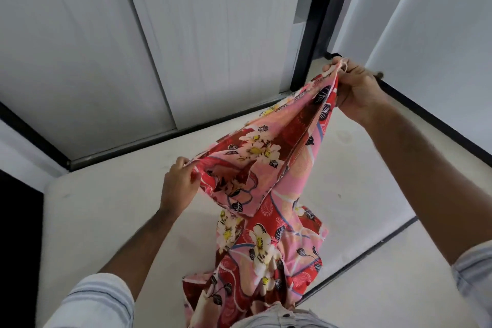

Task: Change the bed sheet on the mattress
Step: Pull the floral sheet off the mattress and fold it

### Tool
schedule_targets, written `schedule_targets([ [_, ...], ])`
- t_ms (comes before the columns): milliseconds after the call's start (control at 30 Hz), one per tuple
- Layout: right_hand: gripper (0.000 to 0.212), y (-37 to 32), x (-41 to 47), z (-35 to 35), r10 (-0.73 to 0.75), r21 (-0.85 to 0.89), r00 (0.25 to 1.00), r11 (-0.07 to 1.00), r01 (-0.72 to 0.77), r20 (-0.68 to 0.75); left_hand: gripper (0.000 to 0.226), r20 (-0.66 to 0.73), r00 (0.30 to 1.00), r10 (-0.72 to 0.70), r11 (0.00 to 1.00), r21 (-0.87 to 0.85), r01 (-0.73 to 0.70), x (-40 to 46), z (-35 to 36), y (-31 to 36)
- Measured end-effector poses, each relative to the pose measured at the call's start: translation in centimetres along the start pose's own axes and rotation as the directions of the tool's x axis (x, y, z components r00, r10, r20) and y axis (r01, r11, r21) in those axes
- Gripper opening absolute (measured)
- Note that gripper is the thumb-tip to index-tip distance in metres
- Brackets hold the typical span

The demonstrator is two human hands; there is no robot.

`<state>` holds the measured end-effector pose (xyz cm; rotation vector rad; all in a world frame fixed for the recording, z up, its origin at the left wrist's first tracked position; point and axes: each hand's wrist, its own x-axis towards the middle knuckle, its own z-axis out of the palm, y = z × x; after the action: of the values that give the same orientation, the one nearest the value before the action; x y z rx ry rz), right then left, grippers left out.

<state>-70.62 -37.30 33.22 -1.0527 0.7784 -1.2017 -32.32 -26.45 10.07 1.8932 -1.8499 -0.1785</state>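
A red and pink floral bed sheet (pixel 269 167) hangs bunched between my two hands above a bare white mattress (pixel 111 210). My left hand (pixel 179 186) pinches one edge of the sheet at centre. Higher up, to the right, my right hand (pixel 356 88) grips another edge. The rest of the cloth drops in folds to the mattress in front of my body at the bottom of the view.
White sliding wardrobe doors (pixel 133 48) stand along the far side of the mattress, with a black frame (pixel 316 26) at their right end. White walls (pixel 439 34) close the right side. A black bed edge (pixel 372 247) and pale floor (pixel 386 287) lie lower right.
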Motion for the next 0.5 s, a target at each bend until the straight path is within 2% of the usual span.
schedule_targets([
  [100,0.024,0.1,1.0,1.1,-0.006,0.022,1.0,1.0,0.006,0.025,0.042,-0.037,0.991,-0.132,0.982,0.128,0.136,1.2,-2.4,-0.4],
  [200,0.024,-0.1,2.1,2.3,-0.019,0.042,0.999,0.999,0.017,0.048,0.053,-0.013,0.983,-0.184,0.975,0.128,0.184,1.5,-4.7,-1.5],
  [267,0.025,-0.4,2.8,3.2,-0.027,0.051,0.999,0.998,0.025,0.04,0.045,0.013,0.988,-0.153,0.975,0.166,0.149,1.3,-6.1,-3.2],
  [400,0.028,-0.8,3.6,4.9,-0.033,0.078,0.998,0.997,0.029,0.051,0.011,0.066,0.991,-0.12,0.95,0.299,0.095,0.5,-8.7,-6.1],
  [500,0.029,-0.6,3.9,5.8,-0.035,0.062,0.996,0.998,0.03,0.081,0.006,0.085,0.992,-0.093,0.921,0.386,0.053,-0.3,-10.1,-7.3],
])
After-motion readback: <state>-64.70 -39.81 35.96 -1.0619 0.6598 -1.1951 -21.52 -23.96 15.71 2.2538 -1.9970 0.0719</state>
